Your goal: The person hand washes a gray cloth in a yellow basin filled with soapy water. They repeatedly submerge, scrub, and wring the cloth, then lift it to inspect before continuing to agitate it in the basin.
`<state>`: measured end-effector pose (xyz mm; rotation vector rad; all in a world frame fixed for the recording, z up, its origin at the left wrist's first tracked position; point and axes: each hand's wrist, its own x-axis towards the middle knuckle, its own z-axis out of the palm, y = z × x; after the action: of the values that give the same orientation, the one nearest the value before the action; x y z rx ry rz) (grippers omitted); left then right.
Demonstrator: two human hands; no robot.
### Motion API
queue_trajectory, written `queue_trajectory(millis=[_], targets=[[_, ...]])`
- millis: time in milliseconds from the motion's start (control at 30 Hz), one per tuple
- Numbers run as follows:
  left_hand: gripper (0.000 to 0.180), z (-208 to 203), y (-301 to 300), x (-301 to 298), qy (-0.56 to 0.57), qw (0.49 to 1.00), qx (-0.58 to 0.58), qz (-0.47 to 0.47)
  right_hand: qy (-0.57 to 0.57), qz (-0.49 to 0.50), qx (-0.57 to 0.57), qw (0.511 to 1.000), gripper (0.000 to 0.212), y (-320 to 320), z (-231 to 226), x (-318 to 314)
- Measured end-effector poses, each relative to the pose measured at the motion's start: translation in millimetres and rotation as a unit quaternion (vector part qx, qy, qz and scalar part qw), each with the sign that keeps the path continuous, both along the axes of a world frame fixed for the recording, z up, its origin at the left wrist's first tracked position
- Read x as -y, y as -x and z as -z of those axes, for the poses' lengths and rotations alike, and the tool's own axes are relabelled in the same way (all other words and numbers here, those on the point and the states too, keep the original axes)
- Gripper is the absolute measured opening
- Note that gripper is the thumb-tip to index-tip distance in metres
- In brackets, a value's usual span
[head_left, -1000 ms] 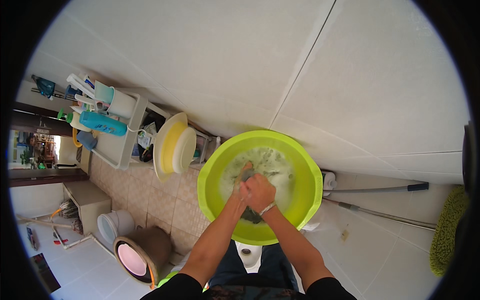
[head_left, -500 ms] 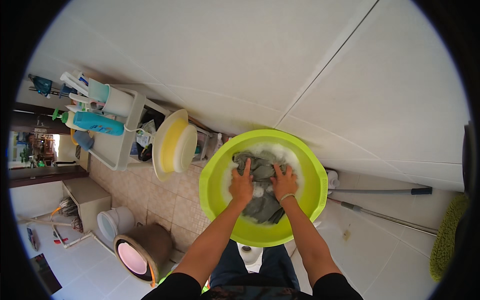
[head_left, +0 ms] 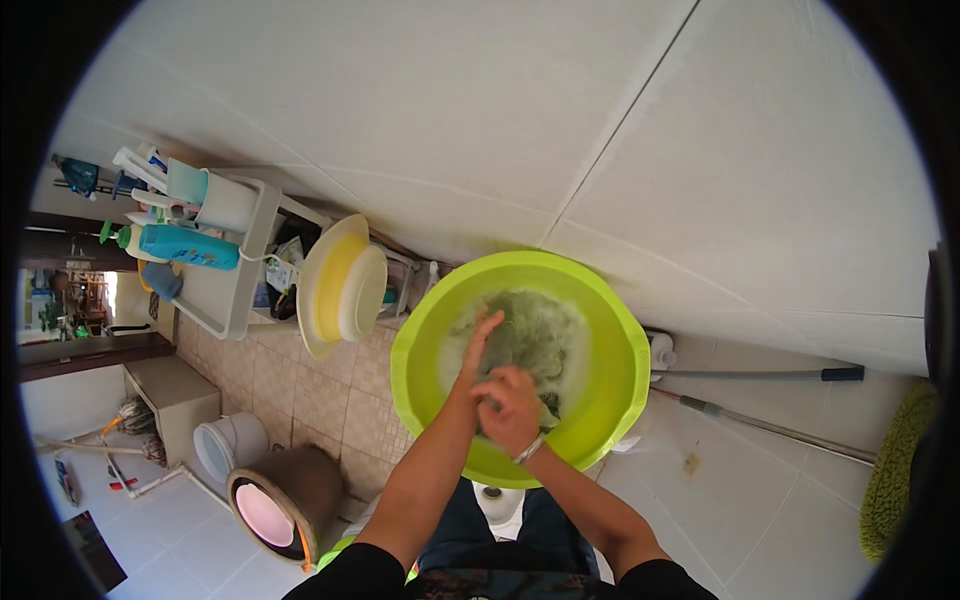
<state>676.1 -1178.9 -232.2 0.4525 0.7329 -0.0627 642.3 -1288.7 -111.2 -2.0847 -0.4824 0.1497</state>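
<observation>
Inside a lime-green basin (head_left: 412,375) lies a wet grey-green cloth (head_left: 535,330), mostly under cloudy, sudsy water. My left hand (head_left: 482,338) is turned edge-on above the basin's left side, fingers stretched out and holding nothing. Crossing over to it, my right hand (head_left: 512,408) has its fingers curled against my left wrist; a light bracelet sits on the right wrist. Neither hand grips the cloth. Part of the cloth is hidden behind the right hand and the water.
On the left stands a grey rack (head_left: 255,235) with bottles and cups, a yellow-and-white basin (head_left: 345,285) beside it. A brown barrel (head_left: 300,490) and white bucket (head_left: 230,445) stand lower left. Poles (head_left: 760,376) lean at right, near a green mop head (head_left: 895,475). A tiled wall rises behind.
Both hands have come off the cloth. My right hand has moved left to my left wrist, and my left hand has turned edge-on. The cloth now looks more sunken in the water.
</observation>
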Motion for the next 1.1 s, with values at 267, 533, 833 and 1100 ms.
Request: queue_trajectory(millis=[267,533,833,1100], targets=[[0.030,-8,31,22,0.110,0.993,0.040,0.020,0.154,-0.141,0.130,0.969,0.010,-24,27,9],[0.030,-42,9,13,-0.165,0.972,-0.133,0.098,0.191,0.144,-0.019,0.971,0.030,-90,123,48],[0.063,5,16,18,-0.622,0.544,-0.194,0.529,0.447,-0.016,-0.162,0.879,0.059,-65,145,58],[0.067,4,-2,21,-0.165,0.973,-0.134,0.086,0.015,0.061,-0.171,0.983,0.028,-69,115,32]])
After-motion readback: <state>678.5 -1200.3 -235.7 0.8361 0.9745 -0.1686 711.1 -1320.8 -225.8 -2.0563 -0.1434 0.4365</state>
